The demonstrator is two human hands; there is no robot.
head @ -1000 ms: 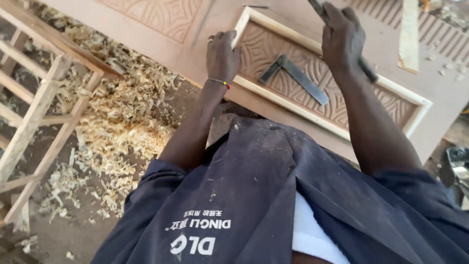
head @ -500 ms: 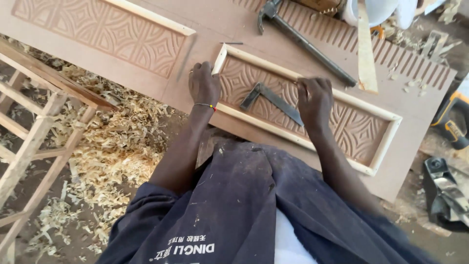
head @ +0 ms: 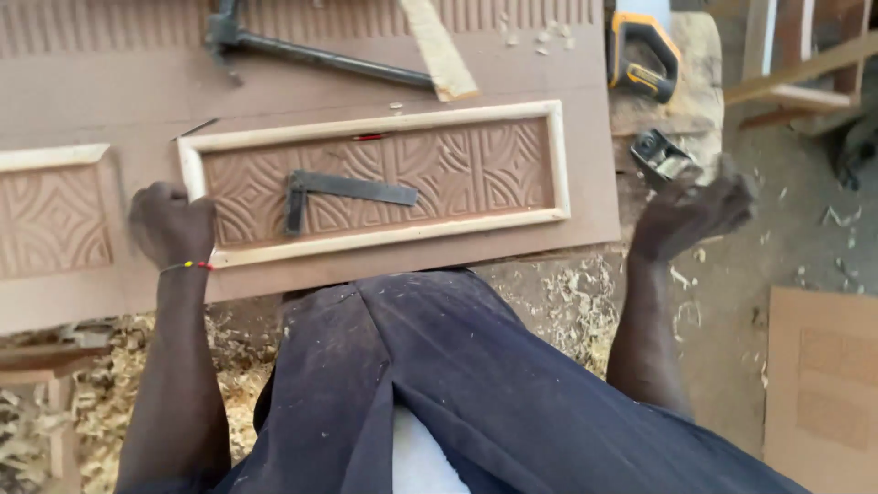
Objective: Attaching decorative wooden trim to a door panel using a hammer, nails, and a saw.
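Both arms are bare from above the elbow down to the hands, with no sleeves reaching the forearms. The left hand [head: 172,222] has a thin beaded bracelet [head: 187,266] around its wrist, with red, yellow and dark beads. The right hand [head: 688,212] wears nothing at the wrist, and neither hand has a glove. The body is covered by a dark navy work garment [head: 476,384] of sturdy cloth, creased into long folds and dusted with pale specks. A white undershirt [head: 422,462] shows in the gap at the lower edge, between the dark folds.
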